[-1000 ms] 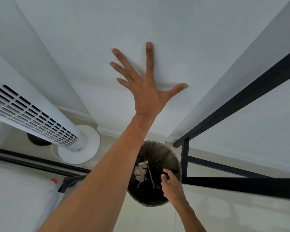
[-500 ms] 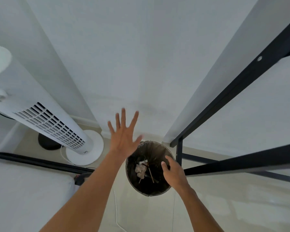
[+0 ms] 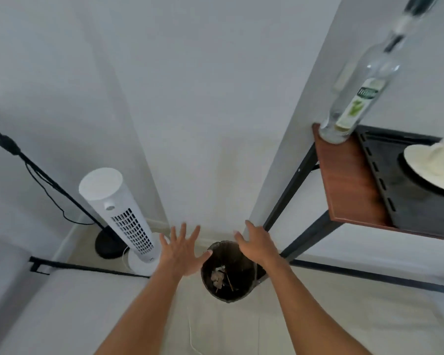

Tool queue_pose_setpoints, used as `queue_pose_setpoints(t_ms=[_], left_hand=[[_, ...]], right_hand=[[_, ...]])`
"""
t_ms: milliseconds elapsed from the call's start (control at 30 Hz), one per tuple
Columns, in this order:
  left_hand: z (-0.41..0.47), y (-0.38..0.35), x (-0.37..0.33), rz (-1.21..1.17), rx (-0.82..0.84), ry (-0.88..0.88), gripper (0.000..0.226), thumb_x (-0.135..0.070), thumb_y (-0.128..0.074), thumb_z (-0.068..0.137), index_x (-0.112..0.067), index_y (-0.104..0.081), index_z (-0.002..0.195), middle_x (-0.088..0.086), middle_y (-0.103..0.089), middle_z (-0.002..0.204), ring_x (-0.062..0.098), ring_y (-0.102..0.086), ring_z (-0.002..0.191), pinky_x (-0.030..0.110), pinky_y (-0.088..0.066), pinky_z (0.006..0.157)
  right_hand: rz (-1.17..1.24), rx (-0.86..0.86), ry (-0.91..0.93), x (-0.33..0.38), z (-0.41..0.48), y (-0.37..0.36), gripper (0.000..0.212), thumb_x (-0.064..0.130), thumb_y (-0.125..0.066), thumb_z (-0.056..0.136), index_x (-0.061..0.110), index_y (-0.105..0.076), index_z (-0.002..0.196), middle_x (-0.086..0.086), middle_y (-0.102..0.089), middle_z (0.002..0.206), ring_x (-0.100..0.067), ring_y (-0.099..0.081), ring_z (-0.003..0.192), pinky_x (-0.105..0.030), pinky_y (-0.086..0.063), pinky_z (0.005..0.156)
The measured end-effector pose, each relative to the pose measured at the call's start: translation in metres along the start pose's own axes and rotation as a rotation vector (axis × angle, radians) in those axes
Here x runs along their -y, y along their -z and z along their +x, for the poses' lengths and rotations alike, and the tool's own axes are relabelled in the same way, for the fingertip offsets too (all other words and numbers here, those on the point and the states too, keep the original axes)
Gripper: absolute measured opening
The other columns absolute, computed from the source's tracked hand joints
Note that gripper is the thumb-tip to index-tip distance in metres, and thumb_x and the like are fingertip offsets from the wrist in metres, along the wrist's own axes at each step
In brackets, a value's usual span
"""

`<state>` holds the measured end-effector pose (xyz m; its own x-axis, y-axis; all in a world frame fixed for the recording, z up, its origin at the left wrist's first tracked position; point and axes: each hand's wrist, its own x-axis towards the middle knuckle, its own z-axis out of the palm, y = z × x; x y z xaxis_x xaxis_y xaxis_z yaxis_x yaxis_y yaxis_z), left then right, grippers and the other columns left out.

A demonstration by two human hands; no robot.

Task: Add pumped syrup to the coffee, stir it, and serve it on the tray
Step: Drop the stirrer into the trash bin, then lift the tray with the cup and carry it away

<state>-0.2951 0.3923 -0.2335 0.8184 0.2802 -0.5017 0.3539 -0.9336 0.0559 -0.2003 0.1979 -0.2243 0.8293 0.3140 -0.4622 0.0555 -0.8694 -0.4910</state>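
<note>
Both our hands, left hand (image 3: 181,249) and right hand (image 3: 256,243), hover over the bin (image 3: 227,274), fingers spread wide (holding nothing). The syrup bottle (image 3: 354,98) stands beside the tray (image 3: 385,185).

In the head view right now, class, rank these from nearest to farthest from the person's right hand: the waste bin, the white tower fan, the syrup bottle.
From the right hand:
1. Waste bin, just below the hand, on the floor.
2. White tower fan, to the left, past the left hand.
3. Syrup bottle, up right, on the shelf corner.
</note>
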Motion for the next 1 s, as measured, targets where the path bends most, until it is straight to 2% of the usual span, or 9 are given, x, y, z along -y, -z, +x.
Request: queue_pose_setpoints(t_ms=[200,367,433,533,767,900,1000], left_hand=[[-0.056,0.132,-0.018,-0.053,-0.238,-0.046,0.086,-0.076,-0.025,0.092,-0.032,0.002,0.161,0.011,0.004,0.17,0.038,0.001,0.155,0.06,-0.003,0.122],[-0.082,0.196,-0.07,-0.054,-0.385,-0.111,0.084,-0.075,-0.025,0.093,-0.033,0.0,0.161,0.012,-0.001,0.17,0.037,-0.001,0.155,0.059,-0.003,0.122],[-0.091,0.209,-0.103,-0.05,-0.42,-0.144,0.083,-0.075,-0.025,0.093,-0.032,-0.001,0.161,0.012,-0.002,0.17,0.037,-0.002,0.155,0.059,-0.004,0.121],[-0.107,0.216,-0.167,-0.046,-0.435,-0.203,0.083,-0.074,-0.025,0.093,-0.032,-0.002,0.161,0.014,-0.004,0.169,0.037,-0.003,0.155,0.058,-0.005,0.121],[-0.123,0.216,-0.296,-0.095,-0.449,-0.286,0.08,-0.072,-0.026,0.094,-0.034,-0.003,0.16,0.015,-0.014,0.168,0.035,-0.009,0.155,0.057,-0.01,0.122],[-0.123,0.211,-0.345,-0.156,-0.427,-0.313,0.077,-0.069,-0.028,0.096,-0.032,-0.005,0.161,0.014,-0.017,0.167,0.035,-0.016,0.153,0.059,-0.018,0.121],[-0.11,0.209,-0.37,-0.199,-0.419,-0.305,0.074,-0.064,-0.029,0.099,-0.029,-0.008,0.161,0.014,-0.022,0.166,0.035,-0.023,0.151,0.058,-0.025,0.119]], right_hand=[[-0.058,-0.233,0.167,0.062,-0.063,0.127,0.075,0.062,-0.039,0.102,0.02,-0.024,0.162,-0.018,-0.034,0.162,-0.035,-0.032,0.15,-0.052,-0.033,0.121],[-0.065,-0.397,0.239,0.058,-0.103,0.209,0.076,0.063,-0.041,0.1,0.018,-0.029,0.16,-0.018,-0.038,0.16,-0.035,-0.033,0.149,-0.051,-0.031,0.119],[-0.071,-0.443,0.246,0.038,-0.12,0.237,0.074,0.061,-0.044,0.099,0.02,-0.032,0.159,-0.016,-0.042,0.158,-0.036,-0.037,0.146,-0.052,-0.035,0.118],[-0.086,-0.545,0.262,-0.009,-0.146,0.274,0.066,0.058,-0.048,0.098,0.02,-0.043,0.152,-0.014,-0.055,0.143,-0.036,-0.048,0.136,-0.051,-0.044,0.109],[-0.035,-0.718,0.248,-0.113,-0.178,0.344,0.057,0.052,-0.052,0.099,0.015,-0.052,0.143,-0.013,-0.061,0.131,-0.034,-0.055,0.123,-0.05,-0.048,0.1],[0.016,-0.812,0.225,-0.165,-0.183,0.365,0.045,0.042,-0.055,0.099,0.018,-0.056,0.137,-0.006,-0.064,0.13,-0.028,-0.057,0.116,-0.04,-0.05,0.086],[-0.008,-0.868,0.165,-0.2,-0.174,0.384,0.038,0.031,-0.054,0.101,0.014,-0.055,0.135,-0.009,-0.065,0.12,-0.03,-0.059,0.111,-0.042,-0.052,0.084]])
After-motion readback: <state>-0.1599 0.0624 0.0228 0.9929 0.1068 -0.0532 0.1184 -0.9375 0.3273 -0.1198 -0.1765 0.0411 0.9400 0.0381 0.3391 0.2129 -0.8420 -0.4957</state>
